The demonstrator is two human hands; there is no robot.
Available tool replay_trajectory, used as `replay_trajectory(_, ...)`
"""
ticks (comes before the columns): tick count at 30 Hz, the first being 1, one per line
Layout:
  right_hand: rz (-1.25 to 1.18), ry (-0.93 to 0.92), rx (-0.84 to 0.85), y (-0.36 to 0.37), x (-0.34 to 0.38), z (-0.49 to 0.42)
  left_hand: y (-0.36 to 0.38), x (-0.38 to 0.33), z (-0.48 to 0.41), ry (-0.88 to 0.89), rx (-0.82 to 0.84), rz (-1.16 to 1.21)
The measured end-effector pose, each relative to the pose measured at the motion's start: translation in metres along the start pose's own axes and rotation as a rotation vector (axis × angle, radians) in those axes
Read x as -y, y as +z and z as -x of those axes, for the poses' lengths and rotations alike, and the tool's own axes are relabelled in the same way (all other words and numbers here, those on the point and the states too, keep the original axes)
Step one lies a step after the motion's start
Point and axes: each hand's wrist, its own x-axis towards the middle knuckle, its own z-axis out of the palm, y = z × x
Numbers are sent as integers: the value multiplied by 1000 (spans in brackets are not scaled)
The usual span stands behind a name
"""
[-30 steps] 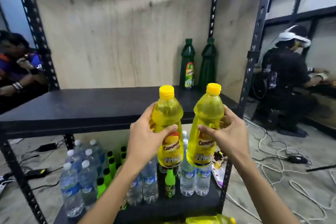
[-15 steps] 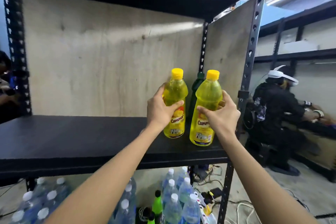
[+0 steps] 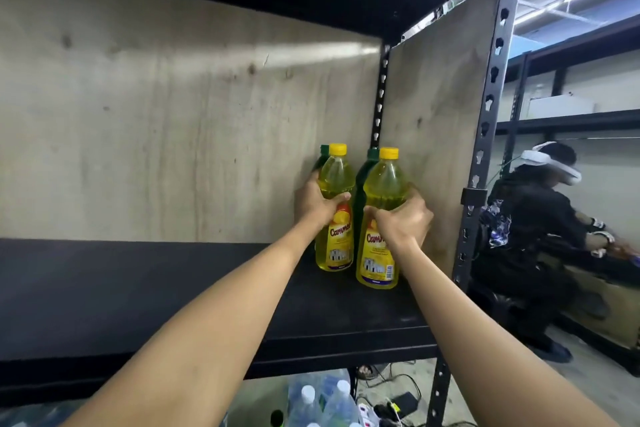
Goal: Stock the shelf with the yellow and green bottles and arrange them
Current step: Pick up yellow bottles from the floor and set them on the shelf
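Observation:
Two yellow bottles with yellow caps stand upright on the black shelf [image 3: 138,288] near its back right corner. My left hand [image 3: 317,204] grips the left yellow bottle [image 3: 336,184] around its middle. My right hand [image 3: 403,222] grips the right yellow bottle [image 3: 382,180] the same way. Directly behind each one stands a green bottle: the left green bottle [image 3: 323,151] shows only its cap and shoulder, the right green bottle [image 3: 363,184] shows its cap and dark side. The rest of both green bottles is hidden.
Plywood panels form the shelf's back [image 3: 173,132] and right side [image 3: 436,149]. A perforated metal post [image 3: 485,149] stands at the front right. Water bottles [image 3: 329,399] and cables lie on the level below. A person [image 3: 526,236] crouches on the right at another rack.
Both hands have carried the yellow bottles from in front of the shelf up and back, and the bottles now stand on the shelf right in front of the green ones.

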Motion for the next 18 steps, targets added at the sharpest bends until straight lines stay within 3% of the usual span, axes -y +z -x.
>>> replay_trajectory(18,75,-65,17,13,-23,-3,27,13,-10,8,136,-99)
